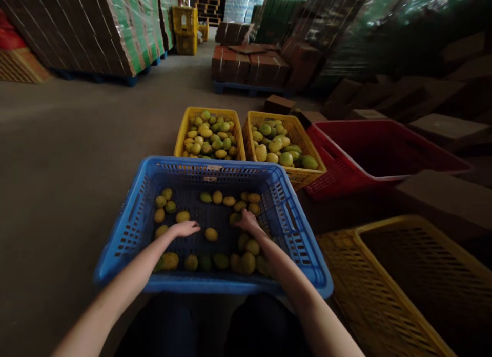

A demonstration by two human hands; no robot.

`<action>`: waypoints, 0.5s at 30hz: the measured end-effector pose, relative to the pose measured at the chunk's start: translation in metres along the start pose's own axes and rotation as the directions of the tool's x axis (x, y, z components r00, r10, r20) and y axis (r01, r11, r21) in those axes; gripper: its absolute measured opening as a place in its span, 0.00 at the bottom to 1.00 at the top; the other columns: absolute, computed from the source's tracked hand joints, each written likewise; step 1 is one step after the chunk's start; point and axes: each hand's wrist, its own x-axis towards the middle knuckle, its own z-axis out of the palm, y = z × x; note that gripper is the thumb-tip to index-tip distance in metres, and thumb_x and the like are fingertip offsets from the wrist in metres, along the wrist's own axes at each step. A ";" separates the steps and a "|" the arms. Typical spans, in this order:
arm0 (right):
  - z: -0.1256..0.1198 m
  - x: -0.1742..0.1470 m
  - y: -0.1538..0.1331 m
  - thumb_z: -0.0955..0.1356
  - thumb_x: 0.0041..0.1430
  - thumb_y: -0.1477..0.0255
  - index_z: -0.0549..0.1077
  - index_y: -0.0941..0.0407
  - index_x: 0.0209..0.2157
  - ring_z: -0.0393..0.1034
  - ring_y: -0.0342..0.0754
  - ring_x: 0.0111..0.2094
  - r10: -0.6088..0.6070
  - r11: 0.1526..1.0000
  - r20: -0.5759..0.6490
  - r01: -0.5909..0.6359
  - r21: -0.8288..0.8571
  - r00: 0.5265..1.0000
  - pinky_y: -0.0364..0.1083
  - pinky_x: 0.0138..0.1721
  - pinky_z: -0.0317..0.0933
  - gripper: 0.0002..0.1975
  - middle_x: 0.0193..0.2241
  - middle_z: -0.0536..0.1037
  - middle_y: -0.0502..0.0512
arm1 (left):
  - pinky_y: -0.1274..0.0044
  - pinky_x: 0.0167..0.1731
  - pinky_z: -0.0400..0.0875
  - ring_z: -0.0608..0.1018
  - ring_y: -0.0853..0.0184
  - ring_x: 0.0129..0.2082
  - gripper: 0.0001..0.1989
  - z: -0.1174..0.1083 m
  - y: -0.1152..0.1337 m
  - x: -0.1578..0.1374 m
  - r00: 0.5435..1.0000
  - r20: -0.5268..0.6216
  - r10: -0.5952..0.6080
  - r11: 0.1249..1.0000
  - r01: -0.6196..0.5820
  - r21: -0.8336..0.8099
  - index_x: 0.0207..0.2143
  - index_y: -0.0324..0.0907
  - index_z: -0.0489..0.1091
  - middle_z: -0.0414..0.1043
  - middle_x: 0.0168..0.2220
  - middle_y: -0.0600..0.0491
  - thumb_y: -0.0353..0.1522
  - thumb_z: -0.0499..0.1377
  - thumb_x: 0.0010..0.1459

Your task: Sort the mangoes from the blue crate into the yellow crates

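Yellow-green mangoes lie scattered over the floor of a blue plastic crate (215,283) in front of my knees. My left hand (186,227) reaches low into the crate, its fingers loosely stretched inward and nothing seen in them. Just beyond it is a yellow mango (182,216), and a single mango (211,234) lies to its right. My right hand (249,222) is curled at a greenish mango (234,219) on the right side, partly hiding it. More mangoes (248,263) line the near wall, and others sit along the left and far right.
Two yellow crates (186,131) of mangoes stand behind the blue one. To the right are a red crate (338,167), a yellow crate (384,275) and cardboard boxes (449,126). Farther back are strapped cartons (249,64) and wrapped pallet stacks (134,28).
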 end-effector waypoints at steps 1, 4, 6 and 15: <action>0.007 0.004 -0.003 0.72 0.46 0.84 0.65 0.55 0.20 0.55 0.35 0.14 -0.010 0.994 0.015 0.011 -0.108 1.000 0.35 0.22 0.56 0.14 0.10 0.56 0.36 | 0.78 0.42 0.68 0.77 0.63 0.37 0.03 0.004 0.003 -0.001 1.000 0.005 -0.001 0.999 0.001 -0.038 0.24 0.42 0.71 0.73 0.27 0.53 0.31 0.61 0.50; 0.038 0.006 -0.009 0.75 0.37 0.84 0.69 0.58 0.21 0.60 0.37 0.20 -0.009 0.938 0.103 0.044 -0.344 0.995 0.36 0.25 0.56 0.13 0.14 0.67 0.39 | 0.73 0.39 0.71 0.78 0.64 0.33 0.14 0.012 0.017 -0.006 0.999 0.039 -0.008 0.979 0.016 -0.205 0.37 0.42 0.71 0.75 0.38 0.49 0.41 0.53 0.58; 0.059 -0.002 -0.013 0.76 0.37 0.78 0.72 0.57 0.25 0.65 0.40 0.25 -0.026 0.885 0.198 0.115 -0.452 0.980 0.38 0.29 0.59 0.12 0.20 0.73 0.43 | 0.70 0.37 0.72 0.79 0.63 0.32 0.19 0.014 0.026 -0.012 0.993 0.115 0.009 0.901 0.042 -0.432 0.42 0.42 0.70 0.75 0.39 0.47 0.45 0.48 0.61; 0.058 -0.019 -0.020 0.68 0.56 0.69 0.71 0.58 0.42 0.71 0.52 0.43 -0.015 -0.169 0.463 0.454 -0.875 0.886 0.47 0.44 0.63 0.11 0.41 0.76 0.61 | 0.78 0.18 0.71 0.76 0.66 0.19 0.16 -0.014 0.050 -0.027 0.985 0.004 -0.175 0.510 0.094 -0.855 0.32 0.36 0.70 0.73 0.22 0.48 0.37 0.48 0.60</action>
